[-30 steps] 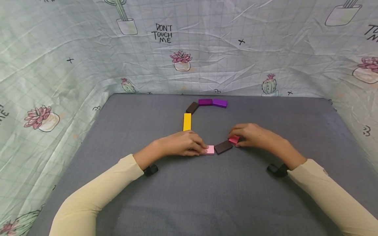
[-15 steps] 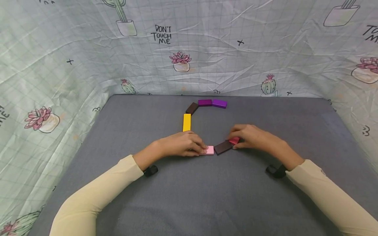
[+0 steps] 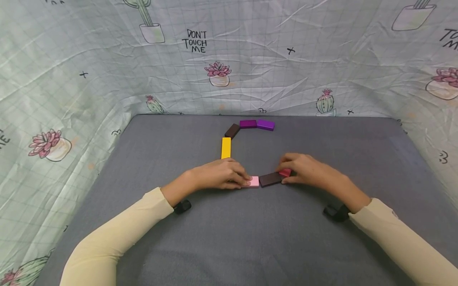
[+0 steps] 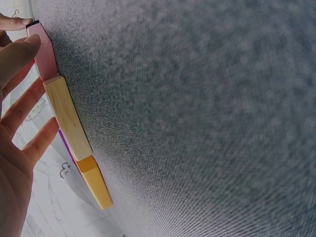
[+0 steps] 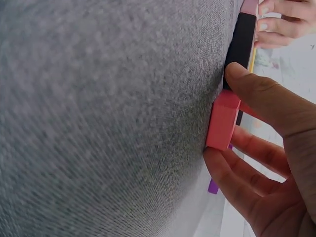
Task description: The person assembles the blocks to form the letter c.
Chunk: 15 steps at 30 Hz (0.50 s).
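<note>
My left hand (image 3: 223, 174) holds a pink block (image 3: 254, 182), with the thumb on its near side and the fingers behind. Beside that block lies a dark block (image 3: 270, 180), followed by a red block (image 3: 285, 172) set at an angle. The right hand (image 3: 305, 169) grips the red block; in the right wrist view its thumb presses where the red and dark blocks meet, and fingers reach the red block's far end. A bare wooden block (image 4: 68, 118) continues the row past the pink one in the left wrist view, hidden under the left hand in the head view.
A yellow block (image 3: 226, 147) runs away from the left hand. Beyond it a dark brown block (image 3: 232, 130), a plum block (image 3: 248, 124) and a violet block (image 3: 266, 125) curve rightward on the grey cloth (image 3: 229, 238). Patterned fabric (image 3: 264, 79) rises behind.
The dark block's right end has swung slightly nearer the person, so it lies flatter in line with the pink one. The right hand and red block have shifted slightly nearer; the left hand stays put.
</note>
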### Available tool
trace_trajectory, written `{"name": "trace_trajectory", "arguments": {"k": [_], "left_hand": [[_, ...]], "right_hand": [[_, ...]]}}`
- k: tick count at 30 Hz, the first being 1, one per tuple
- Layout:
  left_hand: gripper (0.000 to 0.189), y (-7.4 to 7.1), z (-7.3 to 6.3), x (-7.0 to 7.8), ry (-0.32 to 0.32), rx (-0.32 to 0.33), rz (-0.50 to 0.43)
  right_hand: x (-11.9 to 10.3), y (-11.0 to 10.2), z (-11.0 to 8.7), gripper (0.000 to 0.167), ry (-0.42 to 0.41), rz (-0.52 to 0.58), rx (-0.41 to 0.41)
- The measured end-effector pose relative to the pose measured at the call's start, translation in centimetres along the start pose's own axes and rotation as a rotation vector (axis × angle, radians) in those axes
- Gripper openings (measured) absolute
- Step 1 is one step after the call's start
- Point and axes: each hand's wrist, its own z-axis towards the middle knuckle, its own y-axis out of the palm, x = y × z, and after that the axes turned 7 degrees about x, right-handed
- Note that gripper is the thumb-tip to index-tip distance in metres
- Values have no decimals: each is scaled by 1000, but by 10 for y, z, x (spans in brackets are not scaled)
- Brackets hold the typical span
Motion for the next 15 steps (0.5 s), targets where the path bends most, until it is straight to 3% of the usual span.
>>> {"name": "trace_trajectory", "arguments": {"k": [10, 15], "left_hand": [[25, 2, 0, -1, -3, -8, 3], [24, 2, 0, -2, -7, -5, 1]], "right_hand": [[7, -5, -2, 42, -44, -20, -13], [8, -7, -3, 39, -65, -13, 6]]}}
